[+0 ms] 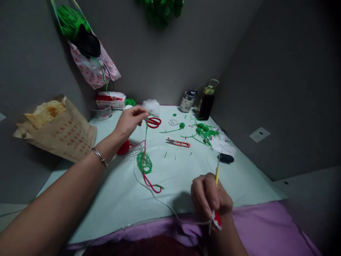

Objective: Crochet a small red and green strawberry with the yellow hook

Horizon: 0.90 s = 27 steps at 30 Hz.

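Observation:
My left hand is raised over the table, fingertips pinched on a strand of green yarn that hangs down. Below it lie a loose green yarn coil and a looped red yarn strand. Near the front edge, my right hand is closed round a crochet hook with a yellow handle, its tip pointing up. A small red and white crocheted piece shows beneath the same hand. From it a pale yarn strand runs left across the cloth.
Orange thread snips and red-handled scissors lie mid-table. Green crocheted balls with yarn ends are at right, near a dark cap. A bottle and jar stand behind; a paper food bag is at left.

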Motion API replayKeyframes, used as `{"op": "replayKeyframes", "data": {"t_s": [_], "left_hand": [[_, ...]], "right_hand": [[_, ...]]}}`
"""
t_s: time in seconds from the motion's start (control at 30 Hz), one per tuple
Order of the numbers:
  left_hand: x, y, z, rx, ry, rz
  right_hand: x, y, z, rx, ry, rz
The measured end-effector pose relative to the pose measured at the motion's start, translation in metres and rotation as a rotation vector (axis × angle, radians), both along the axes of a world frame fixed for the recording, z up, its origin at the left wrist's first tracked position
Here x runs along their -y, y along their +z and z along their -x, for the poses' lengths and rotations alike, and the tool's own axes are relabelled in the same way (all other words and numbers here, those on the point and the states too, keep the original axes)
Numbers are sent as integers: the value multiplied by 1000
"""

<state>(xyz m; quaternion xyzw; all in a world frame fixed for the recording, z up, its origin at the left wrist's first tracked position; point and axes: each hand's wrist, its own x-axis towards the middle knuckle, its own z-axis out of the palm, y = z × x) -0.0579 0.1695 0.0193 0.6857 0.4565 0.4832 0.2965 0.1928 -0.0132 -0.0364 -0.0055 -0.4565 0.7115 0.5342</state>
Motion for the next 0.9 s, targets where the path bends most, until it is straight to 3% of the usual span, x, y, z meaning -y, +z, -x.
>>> {"op": "replayKeyframes", "data": {"t_s": [0.13,0.27,0.43,0.63,0.7,0.77,0.83,0.9], "left_hand": [[1,26,4,287,66,-16],[15,40,-1,527,-62,107],[26,51,-2,535,-165,186],[19,49,-2,569,-139,111],[15,45,-4,434,-178,72],[11,37,-6,125,-258,46],[11,25,-10,-183,-312,41],[13,7,-13,-320,-300,44]], "right_hand": [[0,-3,-2,4,3,12],[1,-6,-3,-7,2,7],[2,-4,-4,-5,0,35],[1,0,-1,29,-26,51],[1,0,0,39,-32,59],[1,0,0,53,-39,65],[2,-1,-1,65,-46,71],[2,-2,-1,69,-52,78]]}}
